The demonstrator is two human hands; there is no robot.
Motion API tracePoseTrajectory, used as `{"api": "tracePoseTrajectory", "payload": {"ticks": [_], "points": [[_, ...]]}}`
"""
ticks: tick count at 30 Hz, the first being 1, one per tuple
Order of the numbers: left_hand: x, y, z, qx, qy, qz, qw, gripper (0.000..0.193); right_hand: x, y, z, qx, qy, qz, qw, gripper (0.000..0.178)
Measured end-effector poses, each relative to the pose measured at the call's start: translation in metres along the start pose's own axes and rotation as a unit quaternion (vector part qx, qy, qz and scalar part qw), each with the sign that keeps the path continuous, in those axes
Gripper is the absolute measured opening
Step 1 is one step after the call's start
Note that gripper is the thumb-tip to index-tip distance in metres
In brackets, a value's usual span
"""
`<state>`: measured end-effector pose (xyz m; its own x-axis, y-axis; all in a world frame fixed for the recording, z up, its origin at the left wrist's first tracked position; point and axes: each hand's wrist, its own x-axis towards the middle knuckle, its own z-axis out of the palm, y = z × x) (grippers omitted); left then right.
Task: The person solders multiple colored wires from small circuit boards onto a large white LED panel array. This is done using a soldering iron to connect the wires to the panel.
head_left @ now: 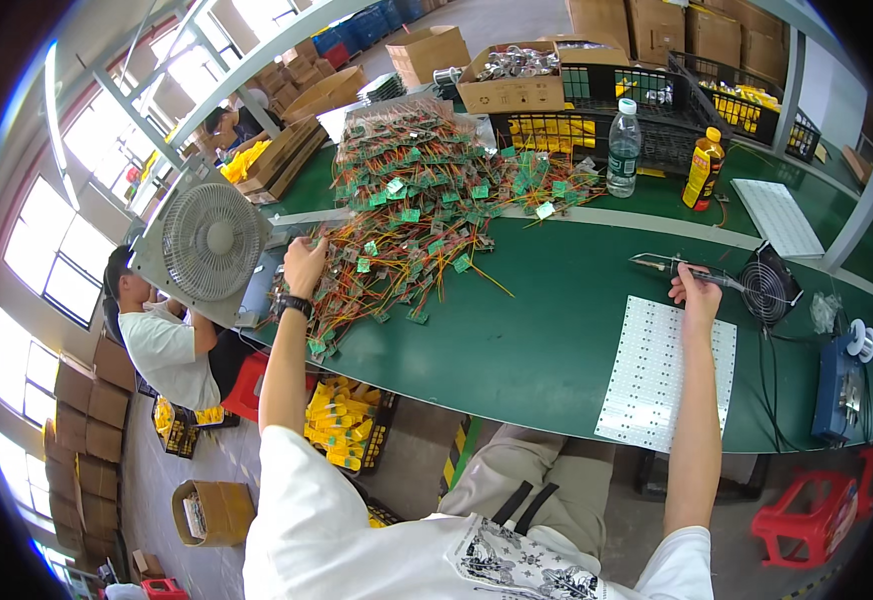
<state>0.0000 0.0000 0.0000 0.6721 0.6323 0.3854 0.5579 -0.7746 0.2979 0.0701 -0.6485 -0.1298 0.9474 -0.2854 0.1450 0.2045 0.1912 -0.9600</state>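
Observation:
My left hand [305, 266], a dark watch on its wrist, is at the left edge of a big pile of small green circuit boards [397, 215] with red and yellow wires. Its fingers look curled against the pile; whatever they pinch is too small to make out. Over to the right, my right hand [695, 290] is closed around a soldering iron [709, 274], whose tip points left above the green table [547, 310]. Below this hand and forearm lies a white sheet of boards [640, 372] with rows of small dark marks.
A small black fan [769, 286] and a blue soldering station [835, 392] stand right, near a white spool [862, 342]. Behind are a water bottle [624, 155] and a yellow-labelled bottle [702, 172]. A large fan [212, 238] stands left, beside a seated person [165, 340].

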Motion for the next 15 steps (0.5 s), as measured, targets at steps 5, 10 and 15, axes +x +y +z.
{"api": "tracePoseTrajectory", "payload": {"ticks": [5, 10, 15], "points": [[-0.024, -0.010, -0.004, -0.232, 0.009, 0.087, 0.969, 0.045, -0.004, -0.009, -0.001, 0.002, -0.009, -0.011, 1.000, 0.019], [-0.109, 0.053, -0.012, -0.379, -0.071, 0.163, 0.908, 0.034, -0.013, -0.015, 0.000, -0.013, 0.004, 0.004, 1.000, 0.019], [-0.200, 0.123, 0.029, -0.480, -0.256, 0.175, 0.821, 0.029, -0.009, -0.009, 0.003, -0.007, -0.005, 0.011, 1.000, 0.019]]}}
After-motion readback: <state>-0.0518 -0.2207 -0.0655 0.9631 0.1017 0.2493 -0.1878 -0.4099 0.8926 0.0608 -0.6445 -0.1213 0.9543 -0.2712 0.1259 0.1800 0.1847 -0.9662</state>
